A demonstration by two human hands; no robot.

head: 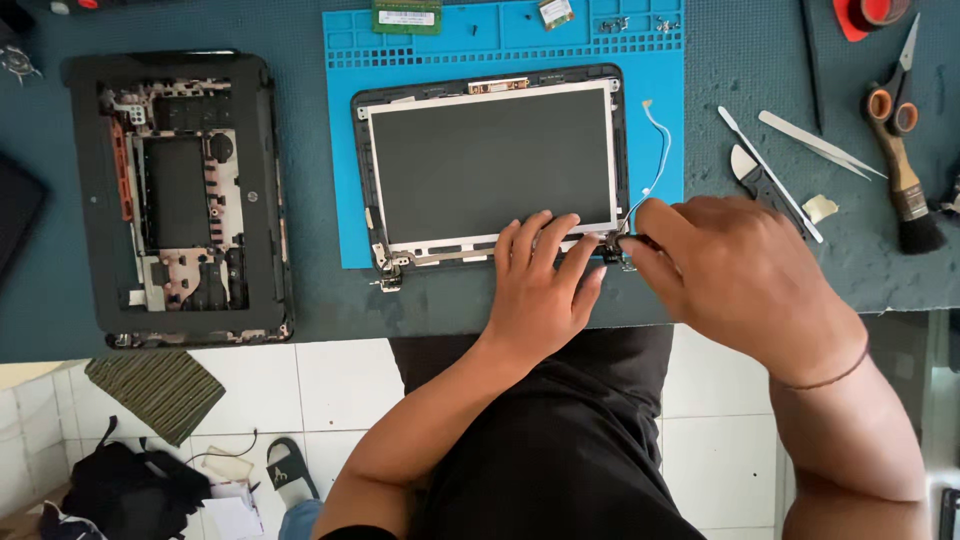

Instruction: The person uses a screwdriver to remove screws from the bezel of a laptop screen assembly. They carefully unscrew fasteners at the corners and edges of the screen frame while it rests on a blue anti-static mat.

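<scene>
A laptop screen panel (490,165) in its black back cover lies on a blue work mat (660,70). My left hand (540,290) lies flat on the panel's near edge, fingers spread and pressing down. My right hand (735,265) is pinched on a small dark tool (640,241) at the panel's near right hinge (615,250). A thin white and blue cable (657,150) runs up along the panel's right side.
An opened black laptop base (180,195) lies at the left. Tweezers (815,145), a pry tool (765,170), scissors (895,85) and a brush (910,200) lie at the right. A memory module (407,16) and small screws (615,22) sit at the mat's far edge.
</scene>
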